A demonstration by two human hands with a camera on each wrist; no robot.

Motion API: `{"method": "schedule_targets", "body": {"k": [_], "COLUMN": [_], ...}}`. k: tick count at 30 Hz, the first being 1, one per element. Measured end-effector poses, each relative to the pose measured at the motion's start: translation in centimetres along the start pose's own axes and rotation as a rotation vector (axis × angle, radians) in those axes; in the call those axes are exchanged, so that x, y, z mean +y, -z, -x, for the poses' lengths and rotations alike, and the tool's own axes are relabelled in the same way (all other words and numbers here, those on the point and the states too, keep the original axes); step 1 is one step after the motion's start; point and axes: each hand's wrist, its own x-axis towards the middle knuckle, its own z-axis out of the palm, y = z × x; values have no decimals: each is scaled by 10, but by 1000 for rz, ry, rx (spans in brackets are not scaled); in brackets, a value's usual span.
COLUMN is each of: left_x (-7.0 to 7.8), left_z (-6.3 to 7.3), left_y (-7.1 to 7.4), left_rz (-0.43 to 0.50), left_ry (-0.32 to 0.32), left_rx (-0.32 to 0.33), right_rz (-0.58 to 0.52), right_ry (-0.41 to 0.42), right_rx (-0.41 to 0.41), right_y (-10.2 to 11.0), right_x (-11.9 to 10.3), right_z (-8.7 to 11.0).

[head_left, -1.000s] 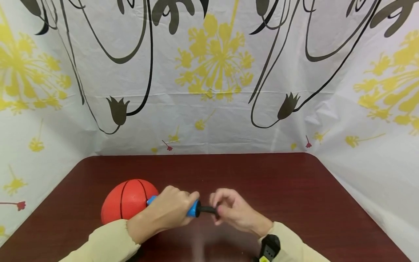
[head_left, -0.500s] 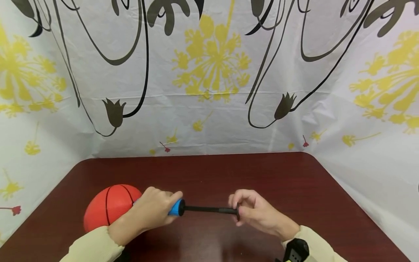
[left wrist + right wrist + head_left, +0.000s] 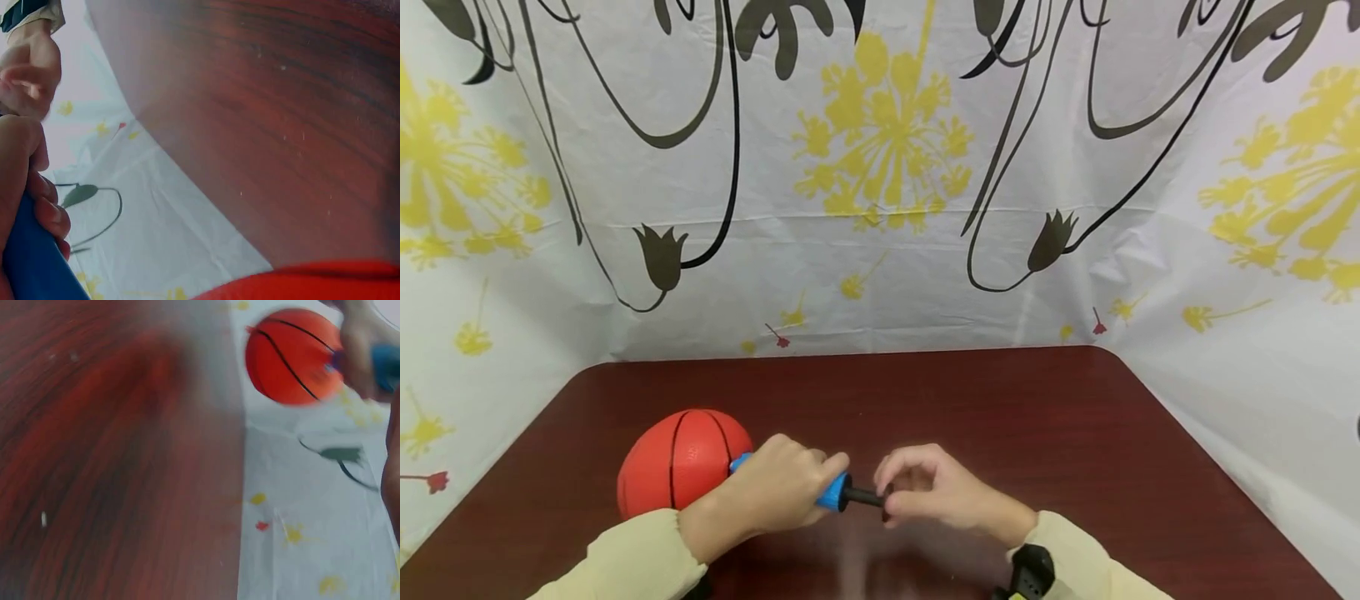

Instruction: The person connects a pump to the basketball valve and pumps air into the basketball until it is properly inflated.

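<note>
A red ball (image 3: 673,458) with black seam lines, like a small basketball, sits on the left of the table. Its right side meets the blue tip of a hand pump (image 3: 833,493), whose barrel is blue and whose rod is black. My left hand (image 3: 767,487) grips the barrel, covering most of it. In the left wrist view the curled fingers (image 3: 53,215) wrap around the blue barrel. At the rod's end, my right hand (image 3: 936,492) pinches the black handle between thumb and fingers. A short length of rod shows between the hands. The needle is hidden.
The dark red-brown table (image 3: 1000,417) has rounded far corners. A white sheet (image 3: 865,292) with yellow and grey flower prints hangs behind it and along both sides. A black watch (image 3: 1032,571) is on the right wrist.
Half a second ago the rod was drawn far out; now most of it is inside the barrel. My right hand has moved left, while the left hand and ball have shifted slightly right.
</note>
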Motion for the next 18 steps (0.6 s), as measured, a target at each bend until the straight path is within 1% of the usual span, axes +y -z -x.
{"method": "schedule_targets", "body": {"k": [2,4,6,8,11,13,15,18], "left_x": [-4,-7,-8,-4,4,9,11,11], "left_z": [4,9,12,10,-2,-9,-11,-9], "left_y": [4,8,9,7,4,3,1,-1], "left_rz": [-11,-27,-33,-26,-10,-2,4,33], "left_ry": [21,52,71,80,70,75,69,41], "left_rx": [-1,6,11,18,35,45,45,27], "right_rz": [-90,-184,-209,-161,10,93,155,162], "right_ry": [-21,-24,11,61,139,156,155,110], "right_rx": [-18,-40,-61,-48,-10,20,24,24], "right_y": [5,10,13,12,8,4,1,-2], "right_x": [-7,-12,-11,-8,0,4,6,4], "right_z": [8,15,17,14,0,-7,-11,-8]}}
